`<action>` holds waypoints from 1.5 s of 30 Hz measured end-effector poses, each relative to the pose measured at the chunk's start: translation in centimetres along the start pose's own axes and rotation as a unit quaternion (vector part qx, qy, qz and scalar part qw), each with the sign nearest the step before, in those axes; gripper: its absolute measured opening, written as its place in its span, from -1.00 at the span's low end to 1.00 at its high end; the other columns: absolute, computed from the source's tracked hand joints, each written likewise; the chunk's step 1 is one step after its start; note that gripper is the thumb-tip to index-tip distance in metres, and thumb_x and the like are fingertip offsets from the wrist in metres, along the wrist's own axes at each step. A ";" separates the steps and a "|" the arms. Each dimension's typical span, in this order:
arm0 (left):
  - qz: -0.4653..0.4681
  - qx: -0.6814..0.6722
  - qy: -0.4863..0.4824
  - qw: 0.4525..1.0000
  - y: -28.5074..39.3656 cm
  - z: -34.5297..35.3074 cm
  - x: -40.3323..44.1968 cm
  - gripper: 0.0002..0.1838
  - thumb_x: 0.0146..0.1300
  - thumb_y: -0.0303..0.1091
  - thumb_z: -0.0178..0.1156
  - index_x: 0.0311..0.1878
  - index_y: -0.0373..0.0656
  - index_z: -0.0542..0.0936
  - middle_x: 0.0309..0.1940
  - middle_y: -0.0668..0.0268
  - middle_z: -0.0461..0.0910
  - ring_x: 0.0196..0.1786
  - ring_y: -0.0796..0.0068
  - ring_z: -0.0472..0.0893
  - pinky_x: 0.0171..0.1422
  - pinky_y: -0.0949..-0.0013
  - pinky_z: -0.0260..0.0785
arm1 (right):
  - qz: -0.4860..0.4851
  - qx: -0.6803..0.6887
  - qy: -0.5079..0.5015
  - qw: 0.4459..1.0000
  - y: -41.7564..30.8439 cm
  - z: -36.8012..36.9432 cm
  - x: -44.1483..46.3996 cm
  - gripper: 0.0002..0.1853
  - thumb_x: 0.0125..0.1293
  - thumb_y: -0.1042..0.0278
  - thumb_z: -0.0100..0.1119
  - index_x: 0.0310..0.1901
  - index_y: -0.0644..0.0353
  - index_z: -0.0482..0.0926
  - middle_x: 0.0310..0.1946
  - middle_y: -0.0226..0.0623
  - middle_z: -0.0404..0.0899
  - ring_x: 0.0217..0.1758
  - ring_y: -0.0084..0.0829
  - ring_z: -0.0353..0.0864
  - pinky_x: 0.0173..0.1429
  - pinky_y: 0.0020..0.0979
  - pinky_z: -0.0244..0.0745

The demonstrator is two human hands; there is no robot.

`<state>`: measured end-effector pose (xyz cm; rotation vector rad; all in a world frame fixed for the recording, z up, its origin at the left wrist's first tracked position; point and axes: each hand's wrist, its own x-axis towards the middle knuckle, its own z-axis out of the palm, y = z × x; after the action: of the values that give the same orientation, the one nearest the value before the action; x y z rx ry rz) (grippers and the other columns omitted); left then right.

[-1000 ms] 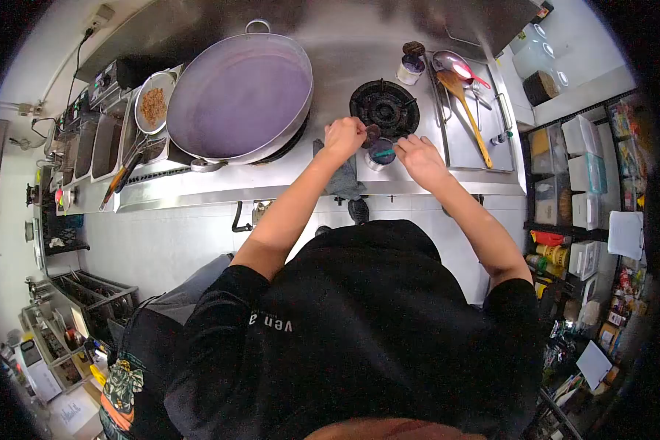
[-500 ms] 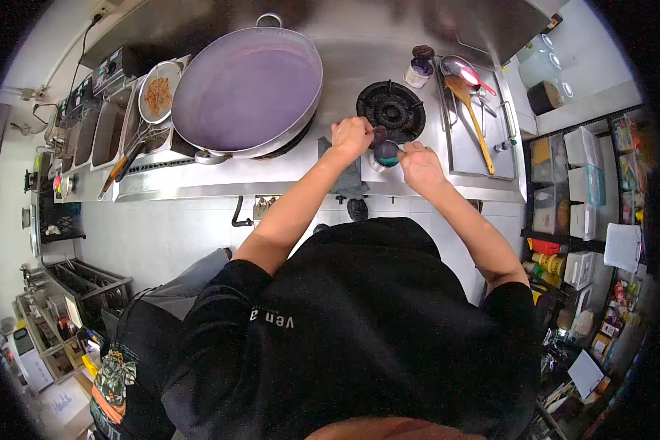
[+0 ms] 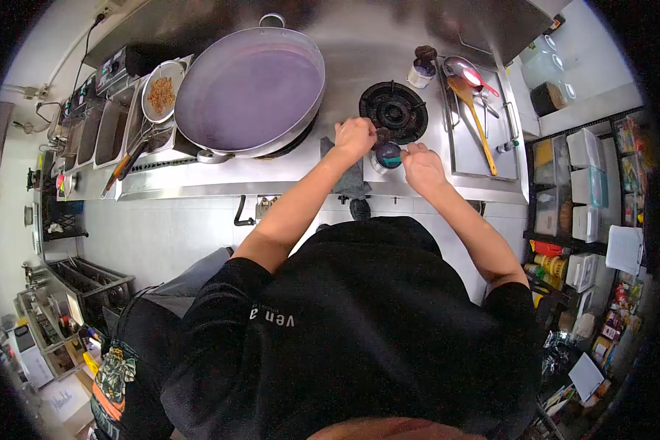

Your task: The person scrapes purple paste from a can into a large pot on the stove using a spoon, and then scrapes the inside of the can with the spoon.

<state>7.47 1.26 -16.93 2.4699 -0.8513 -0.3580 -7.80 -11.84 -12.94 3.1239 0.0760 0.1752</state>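
Observation:
An opened can (image 3: 380,166) with dark purple contents stands near the counter's front edge, just in front of a black burner (image 3: 393,112). My left hand (image 3: 355,137) is closed at the can's raised dark lid (image 3: 382,137), fingers at its edge. Closed on a small teal utensil (image 3: 394,159), my right hand (image 3: 424,166) keeps its flat end at the can's mouth. The utensil's handle is hidden in my fingers. A dark grey cloth (image 3: 350,178) lies beside the can, below my left wrist.
A large pan (image 3: 253,92) of purple liquid sits at left, near a strainer (image 3: 161,92) with brown bits. Another opened can (image 3: 420,73) stands behind the burner. A wooden spatula (image 3: 478,132) lies on a metal tray (image 3: 506,158) at right. Another person's clothing (image 3: 150,330) shows at lower left.
The teal utensil has shifted slightly at the can's mouth, and more of it shows. Both hands stay in nearly the same place; the whole view has shifted slightly.

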 end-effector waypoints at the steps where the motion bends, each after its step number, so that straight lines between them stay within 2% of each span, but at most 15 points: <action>1: 0.003 0.000 -0.003 1.000 0.0 -0.1 0.0 -0.80 0.03 -0.23 0.28 -0.24 0.00 0.69 -0.29 0.30 0.71 -0.10 0.21 0.66 0.11 0.03 0.36 | 0.000 -0.012 0.009 1.000 0.1 0.0 0.4 -0.87 0.07 0.41 0.07 -0.42 0.22 0.61 -0.36 -0.20 0.55 -0.19 -0.26 0.58 -0.23 -0.26 0.54; 5: 0.008 -0.001 -0.008 1.000 0.0 0.0 0.1 -0.81 0.04 -0.24 0.26 -0.26 -0.01 0.69 -0.29 0.29 0.71 -0.11 0.21 0.66 0.11 0.03 0.36 | 0.019 -0.064 0.002 0.998 0.9 0.0 0.6 -0.88 0.05 0.41 0.08 -0.42 0.19 0.61 -0.35 -0.19 0.56 -0.20 -0.27 0.59 -0.24 -0.27 0.55; 9: 0.005 0.003 -0.006 1.000 0.1 0.2 0.1 -0.81 0.04 -0.25 0.26 -0.26 -0.01 0.69 -0.30 0.28 0.71 -0.11 0.21 0.66 0.11 0.03 0.37 | 0.024 -0.052 -0.015 0.998 0.2 -0.8 -0.5 -0.88 0.03 0.40 0.09 -0.44 0.20 0.60 -0.37 -0.19 0.55 -0.22 -0.27 0.58 -0.25 -0.27 0.55; 11: 0.009 0.001 0.004 1.000 0.0 0.4 0.2 -0.82 0.03 -0.25 0.27 -0.27 -0.02 0.69 -0.31 0.29 0.70 -0.12 0.20 0.67 0.10 0.03 0.37 | -0.013 -0.021 0.015 1.000 -0.4 -1.0 -0.6 -0.88 0.01 0.40 0.09 -0.46 0.20 0.60 -0.37 -0.19 0.54 -0.22 -0.27 0.58 -0.27 -0.27 0.54; 18: 0.008 0.006 -0.004 1.000 0.2 0.1 0.1 -0.82 0.04 -0.26 0.27 -0.27 -0.02 0.69 -0.30 0.29 0.70 -0.11 0.21 0.66 0.07 0.03 0.37 | 0.024 -0.035 0.010 0.999 0.2 0.0 0.6 -0.88 0.01 0.40 0.10 -0.48 0.21 0.60 -0.34 -0.14 0.56 -0.23 -0.22 0.59 -0.26 -0.25 0.56; 23: 0.000 -0.021 0.010 1.000 0.3 0.3 -0.2 -0.88 0.04 -0.30 0.27 -0.33 -0.01 0.70 -0.30 0.25 0.70 -0.10 0.22 0.65 0.09 0.02 0.30 | 0.040 0.008 -0.089 0.995 -0.6 0.2 -0.2 -0.85 0.07 0.41 0.08 -0.42 0.26 0.61 -0.33 -0.09 0.57 -0.19 -0.14 0.60 -0.19 -0.22 0.57; 26: -0.009 -0.030 -0.002 1.000 0.4 0.0 -0.3 -0.87 0.05 -0.31 0.26 -0.32 -0.01 0.70 -0.29 0.26 0.70 -0.09 0.21 0.64 0.09 0.03 0.31 | 0.041 0.019 -0.023 0.999 -0.6 0.5 0.4 -0.84 0.10 0.41 0.06 -0.38 0.25 0.62 -0.30 -0.08 0.58 -0.16 -0.15 0.61 -0.17 -0.19 0.57; 30: 0.003 -0.022 0.005 1.000 -0.1 0.3 -0.2 -0.80 0.06 -0.23 0.27 -0.25 -0.02 0.70 -0.30 0.27 0.71 -0.11 0.21 0.66 0.10 0.06 0.35 | 0.103 0.020 -0.050 0.993 1.4 0.7 0.5 -0.82 0.14 0.41 0.04 -0.32 0.19 0.64 -0.26 -0.09 0.58 -0.13 -0.13 0.60 -0.04 -0.18 0.55; 32: 0.012 -0.002 0.009 1.000 -0.4 0.5 -0.1 -0.80 0.07 -0.20 0.27 -0.24 -0.01 0.70 -0.29 0.26 0.71 -0.10 0.20 0.66 0.09 0.05 0.36 | 0.067 0.018 0.027 0.997 1.6 -1.9 0.2 -0.78 0.16 0.48 0.02 -0.23 0.16 0.66 -0.15 -0.08 0.59 -0.02 -0.06 0.57 0.14 -0.18 0.47; 34: 0.000 -0.008 0.006 1.000 0.1 -0.1 -0.4 -0.79 0.06 -0.19 0.27 -0.24 -0.01 0.71 -0.29 0.26 0.71 -0.10 0.20 0.66 0.08 0.04 0.36 | -0.009 0.183 0.057 0.981 -0.1 -8.4 1.1 -0.75 0.23 0.56 0.01 -0.11 0.25 0.63 -0.01 -0.09 0.59 0.11 -0.08 0.53 0.18 -0.28 0.44; 36: -0.008 -0.002 0.002 1.000 -0.2 -0.1 -0.4 -0.78 0.05 -0.19 0.27 -0.24 0.00 0.70 -0.28 0.26 0.71 -0.10 0.22 0.66 0.07 0.05 0.37 | -0.079 0.474 0.013 0.877 -4.3 -19.8 1.3 -0.76 0.33 0.55 -0.07 -0.11 0.28 0.62 -0.05 -0.13 0.62 0.07 -0.18 0.59 0.19 -0.28 0.45; 37: -0.010 0.008 0.001 1.000 -0.3 0.1 -0.4 -0.78 0.05 -0.19 0.27 -0.24 0.00 0.70 -0.28 0.26 0.71 -0.10 0.22 0.66 0.07 0.05 0.37 | -0.157 0.520 0.013 0.840 -5.6 -24.0 0.6 -0.68 0.19 0.58 -0.03 -0.03 0.27 0.58 -0.07 -0.13 0.62 0.01 -0.12 0.61 0.18 -0.26 0.47; 38: -0.009 -0.005 0.006 1.000 -0.3 0.2 -0.3 -0.78 0.04 -0.20 0.27 -0.24 0.00 0.70 -0.28 0.26 0.71 -0.10 0.22 0.66 0.07 0.05 0.37 | -0.230 0.549 0.007 0.803 -6.5 -26.8 -0.4 -0.69 0.19 0.57 -0.03 -0.03 0.27 0.58 -0.07 -0.13 0.62 0.01 -0.13 0.61 0.17 -0.26 0.47; 40: 0.001 -0.014 0.017 1.000 -0.3 0.6 0.0 -0.80 0.04 -0.23 0.25 -0.24 0.00 0.69 -0.29 0.28 0.70 -0.10 0.22 0.66 0.06 0.05 0.37 | -0.295 0.566 -0.002 0.770 -7.1 -28.7 -1.3 -0.69 0.20 0.55 -0.02 -0.03 0.27 0.58 -0.07 -0.13 0.62 0.01 -0.13 0.61 0.17 -0.27 0.47; 45: -0.015 -0.017 0.022 1.000 -0.3 0.4 -0.1 -0.81 0.03 -0.24 0.25 -0.26 0.01 0.69 -0.30 0.29 0.70 -0.11 0.22 0.66 0.04 0.06 0.38 | -0.323 0.581 -0.015 0.747 -6.9 -29.3 -1.6 -0.70 0.22 0.50 0.00 -0.03 0.28 0.58 -0.07 -0.12 0.62 0.01 -0.16 0.61 0.15 -0.28 0.47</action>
<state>7.39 1.37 -17.35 2.4519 -0.7854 -0.3240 -12.96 -4.77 15.89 3.8609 1.9419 0.0555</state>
